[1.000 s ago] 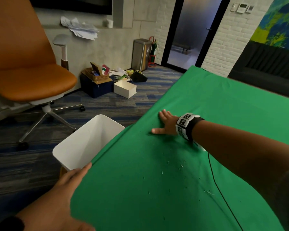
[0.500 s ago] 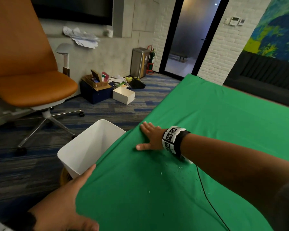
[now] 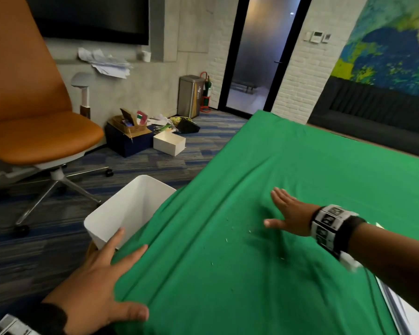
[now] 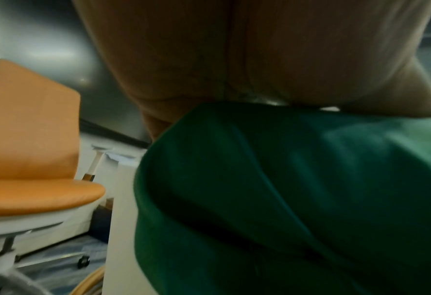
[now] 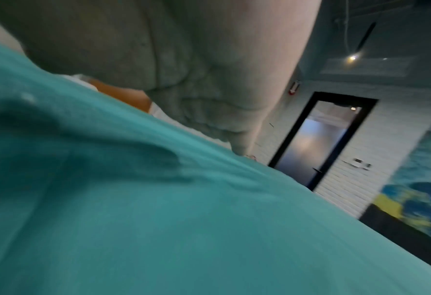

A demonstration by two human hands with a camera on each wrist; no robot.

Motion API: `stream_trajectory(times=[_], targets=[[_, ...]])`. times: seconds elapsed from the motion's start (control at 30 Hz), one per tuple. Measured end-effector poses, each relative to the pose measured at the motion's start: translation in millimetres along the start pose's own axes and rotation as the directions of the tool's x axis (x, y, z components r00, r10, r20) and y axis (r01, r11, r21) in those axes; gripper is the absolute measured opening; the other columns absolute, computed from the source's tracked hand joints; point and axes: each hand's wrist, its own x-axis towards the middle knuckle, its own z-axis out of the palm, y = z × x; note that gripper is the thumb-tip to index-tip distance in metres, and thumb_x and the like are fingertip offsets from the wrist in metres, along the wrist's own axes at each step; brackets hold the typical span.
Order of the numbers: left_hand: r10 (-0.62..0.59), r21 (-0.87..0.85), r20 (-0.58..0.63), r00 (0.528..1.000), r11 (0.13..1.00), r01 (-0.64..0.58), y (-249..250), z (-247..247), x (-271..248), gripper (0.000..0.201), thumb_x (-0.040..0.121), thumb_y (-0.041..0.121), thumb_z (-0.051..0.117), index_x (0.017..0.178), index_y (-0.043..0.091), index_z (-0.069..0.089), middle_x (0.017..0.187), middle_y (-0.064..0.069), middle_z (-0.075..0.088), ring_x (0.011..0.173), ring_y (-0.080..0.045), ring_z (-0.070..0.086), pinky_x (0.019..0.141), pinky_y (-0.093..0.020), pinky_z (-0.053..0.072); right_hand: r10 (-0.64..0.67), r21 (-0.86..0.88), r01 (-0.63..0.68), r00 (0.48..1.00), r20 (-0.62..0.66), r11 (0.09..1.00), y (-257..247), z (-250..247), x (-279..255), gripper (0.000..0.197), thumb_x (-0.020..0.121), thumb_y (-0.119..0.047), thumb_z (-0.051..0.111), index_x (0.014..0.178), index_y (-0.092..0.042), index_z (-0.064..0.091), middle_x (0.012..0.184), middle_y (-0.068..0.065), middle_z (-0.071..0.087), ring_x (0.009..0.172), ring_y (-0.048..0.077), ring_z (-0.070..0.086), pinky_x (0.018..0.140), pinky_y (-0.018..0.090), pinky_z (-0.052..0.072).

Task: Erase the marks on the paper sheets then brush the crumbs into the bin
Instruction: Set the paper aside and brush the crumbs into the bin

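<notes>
At the far left stands an orange office chair (image 3: 34,112) on a white wheeled base, on the blue striped carpet. Behind it, against the grey wall, are a dark box topped with a basket of odds and ends (image 3: 131,134), an open white box (image 3: 169,142) on the floor, and a steel trash can (image 3: 191,96) by the dark glass door.

The white bin (image 3: 128,211) sits on the floor, pushed up against the left edge of the table, with its opening facing up and partly tucked under the overhang of the green cloth (image 3: 300,170).

The left hand (image 3: 99,281) lies at the near left corner of the table with its fingers spread and straight. The thumb rests on the cloth's front edge, and the fingers reach along the edge toward the bin's near rim; I cannot tell if they touch it. The left wrist view shows only the palm above the folded cloth edge, blurred.

The cloth is rucked into long diagonal folds running from that corner toward the far side. Small white crumbs (image 3: 228,238) are scattered on it, between the 2 hands and well short of the bin.

The right hand (image 3: 288,213) is flat and open on the cloth, palm down, fingers together and pointing away, thumb stretched out to the left toward the crumbs. A marker-printed band (image 3: 329,226) wraps the wrist.

At the bottom right corner a white paper sheet (image 3: 402,313) pokes into view on the table.
</notes>
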Motion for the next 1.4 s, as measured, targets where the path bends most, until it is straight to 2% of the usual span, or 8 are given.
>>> stream_trajectory(times=[0.17, 0.37, 0.67, 0.87, 1.0, 1.07, 1.23, 1.4], targets=[[0.059, 0.219, -0.077, 0.995, 0.975, -0.040, 12.7, 7.3, -2.5, 0.126, 0.045, 0.114, 0.023, 0.148, 0.054, -0.020, 0.152, 0.015, -0.049, 0.154, -0.018, -0.021, 0.124, -0.050, 0.012, 0.337, -0.011, -0.342, 0.920, 0.200, 0.940, 58.1, 58.5, -77.8, 0.182, 0.020, -0.111, -0.014, 0.160, 0.003, 0.002, 0.170, 0.020, 0.000, 0.159, 0.031, 0.003, 0.128, 0.046, 0.011], [0.073, 0.379, -0.101, 0.992, 0.925, -0.029, 8.3, 31.4, 2.0, 0.112, 0.070, 0.101, 0.036, 0.152, 0.026, 0.045, 0.148, -0.010, 0.055, 0.141, -0.023, 0.033, 0.107, -0.039, 0.024, 0.080, 0.166, -0.116, 0.974, 0.210, 0.979, -22.3, 70.2, -123.0, 0.170, 0.028, -0.114, -0.003, 0.160, -0.008, -0.019, 0.166, 0.016, -0.026, 0.156, 0.030, -0.017, 0.128, 0.047, 0.001], [0.248, 0.381, -0.033, 0.968, 0.899, -0.217, 39.1, 25.0, -21.1, 0.127, 0.069, 0.102, 0.037, 0.149, 0.003, 0.041, 0.171, -0.005, 0.010, 0.158, -0.015, -0.001, 0.121, -0.029, -0.004, 0.108, 0.241, -0.128, 0.990, 0.095, 0.962, -23.9, 69.1, -212.8, 0.160, 0.038, -0.113, 0.007, 0.153, -0.007, -0.031, 0.159, 0.013, -0.038, 0.151, 0.026, -0.028, 0.122, 0.032, -0.010], [0.533, 0.526, 0.460, 0.710, 0.480, -0.702, 115.9, 45.8, -24.2, 0.112, 0.085, 0.089, 0.009, 0.157, 0.007, 0.034, 0.165, -0.017, 0.027, 0.152, -0.032, 0.027, 0.119, -0.048, 0.031, 0.204, 0.148, -0.256, 0.933, 0.296, 0.955, -16.0, 124.3, -285.4, 0.152, 0.036, -0.115, 0.000, 0.133, -0.010, -0.050, 0.146, 0.010, -0.052, 0.144, 0.027, -0.040, 0.121, 0.037, -0.020], [0.528, 0.541, 0.616, 0.585, 0.256, -0.801, 114.8, 37.1, -1.7, 0.122, 0.072, 0.098, 0.010, 0.159, 0.018, -0.023, 0.166, -0.006, -0.029, 0.155, -0.025, -0.021, 0.121, -0.055, -0.007, 0.271, 0.175, -0.295, 0.951, 0.150, 0.939, -7.4, 164.4, -294.5, 0.161, 0.050, -0.114, 0.028, 0.160, -0.001, -0.007, 0.168, 0.021, 0.006, 0.156, 0.037, 0.002, 0.124, 0.038, -0.006], [0.464, 0.549, 0.611, 0.641, 0.334, -0.766, 94.1, 14.8, 0.4, 0.128, 0.070, 0.101, 0.023, 0.146, 0.023, -0.043, 0.154, 0.001, -0.051, 0.145, -0.016, -0.042, 0.120, -0.049, -0.022, 0.300, 0.258, -0.295, 0.954, 0.019, 0.920, -1.2, 186.3, -289.5, 0.152, 0.053, -0.111, 0.037, 0.158, -0.001, 0.024, 0.153, 0.025, 0.044, 0.141, 0.038, 0.043, 0.111, 0.061, 0.039], [0.191, 0.741, 0.442, 0.876, 0.473, -0.477, 31.9, -51.4, -1.3, 0.139, 0.069, 0.103, 0.033, 0.159, -0.002, 0.018, 0.163, -0.026, 0.028, 0.153, -0.031, 0.019, 0.111, -0.046, 0.025, 0.216, 0.298, -0.194, 0.975, -0.042, 0.935, 7.5, 214.2, -284.8, 0.152, 0.050, -0.110, 0.043, 0.162, -0.011, 0.017, 0.167, 0.013, 0.019, 0.157, 0.020, 0.012, 0.119, 0.038, 0.007], [0.412, 0.654, 0.497, 0.764, 0.401, -0.642, 96.3, -28.1, 1.4, 0.139, 0.068, 0.104, 0.030, 0.161, 0.007, -0.008, 0.169, -0.018, -0.014, 0.156, -0.024, -0.012, 0.126, -0.046, 0.003, 0.228, 0.135, -0.247, 0.963, 0.146, 0.959, 1.1, 152.1, -279.6, 0.149, 0.047, -0.115, 0.012, 0.160, -0.019, -0.006, 0.162, 0.009, -0.007, 0.154, 0.023, 0.012, 0.125, 0.051, 0.009]])
